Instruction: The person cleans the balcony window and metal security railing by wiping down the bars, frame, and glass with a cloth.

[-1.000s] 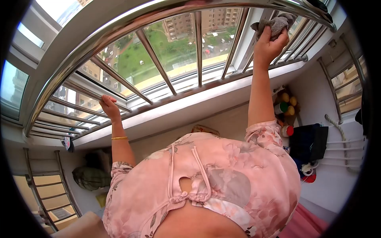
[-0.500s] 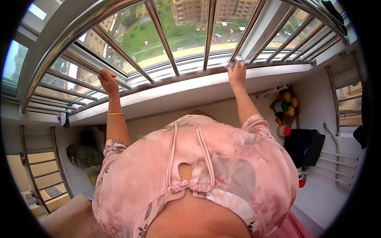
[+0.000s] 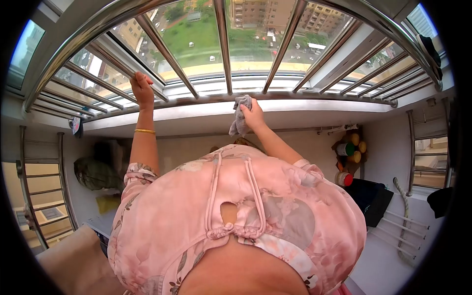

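My left hand (image 3: 142, 90) is closed around one of the upright metal bars (image 3: 114, 61) of the window railing, at the left. A crumpled grey cloth (image 3: 240, 118) is pinched in my right hand (image 3: 253, 116), just in front of the railing's lower rail (image 3: 206, 98). The cloth hangs down over the white sill (image 3: 196, 114), its upper end close to the lower rail; whether it touches the rail I cannot tell.
Behind the bars are window panes, with a lawn (image 3: 191, 42) and buildings far below. Jars (image 3: 347, 149) and dark fabric (image 3: 368, 196) are at the right, near a white rack (image 3: 403, 231). A dark green bag (image 3: 96, 173) lies at the left.
My right hand has moved left along the railing and back from the bars, bringing the grey cloth into fuller view. My left hand stays on its bar. The view has shifted slightly.
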Demonstrator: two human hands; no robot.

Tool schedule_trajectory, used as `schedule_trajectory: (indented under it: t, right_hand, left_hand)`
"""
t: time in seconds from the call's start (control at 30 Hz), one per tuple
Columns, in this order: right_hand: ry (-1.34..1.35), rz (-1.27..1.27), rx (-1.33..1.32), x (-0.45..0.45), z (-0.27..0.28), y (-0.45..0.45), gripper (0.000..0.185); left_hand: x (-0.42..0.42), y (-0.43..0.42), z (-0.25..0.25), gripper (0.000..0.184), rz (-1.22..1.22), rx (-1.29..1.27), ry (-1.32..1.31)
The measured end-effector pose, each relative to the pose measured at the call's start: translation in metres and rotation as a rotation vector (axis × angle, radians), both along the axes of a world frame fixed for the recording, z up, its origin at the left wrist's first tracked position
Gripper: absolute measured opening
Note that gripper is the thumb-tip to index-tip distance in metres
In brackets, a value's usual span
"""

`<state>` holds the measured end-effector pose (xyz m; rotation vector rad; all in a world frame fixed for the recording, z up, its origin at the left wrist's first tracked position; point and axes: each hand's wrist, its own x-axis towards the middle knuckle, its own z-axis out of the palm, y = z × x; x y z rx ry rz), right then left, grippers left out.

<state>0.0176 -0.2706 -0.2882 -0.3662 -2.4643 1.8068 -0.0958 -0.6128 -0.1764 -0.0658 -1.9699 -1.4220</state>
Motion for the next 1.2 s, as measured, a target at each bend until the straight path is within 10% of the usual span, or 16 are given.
schedule_trajectory:
  t: [0.17,0.4,0.47,0.67,0.8,1.03,1.13,1.2]
  right_hand:
    - [0.128,-0.199,-0.684,-0.018,0.099,0.066,0.017]
    - [0.569,-0.551,-0.342,-0.136,0.133,0.110,0.038]
    - [0.669,-0.772,0.132,-0.171,0.102,0.110,0.050]
    - [0.807,0.126,1.271,-0.121,0.068,0.106,0.049]
    - [0.746,0.321,1.209,-0.124,0.043,0.109,0.031]
    - [1.288,-0.650,0.820,-0.149,0.249,0.109,0.035]
    - [1.382,-0.694,1.058,-0.184,0.220,0.098,0.029]
    - [1.339,-0.210,1.083,-0.162,0.190,0.072,0.033]
  left_hand:
    - [0.000,0.001,-0.003,0.037,-0.020,0.020,0.008]
    - [0.003,0.004,0.000,0.036,-0.046,0.061,0.030]
    - [0.004,0.006,0.004,0.035,-0.066,0.077,0.033]
    - [0.005,0.006,0.004,0.034,-0.072,0.066,0.017]
    - [0.005,0.005,0.003,0.035,-0.041,0.053,0.012]
    - [0.004,0.003,-0.002,0.034,-0.076,0.076,0.031]
    - [0.003,0.004,-0.002,0.037,-0.042,0.055,0.013]
    - [0.003,0.004,-0.001,0.037,-0.036,0.040,0.029]
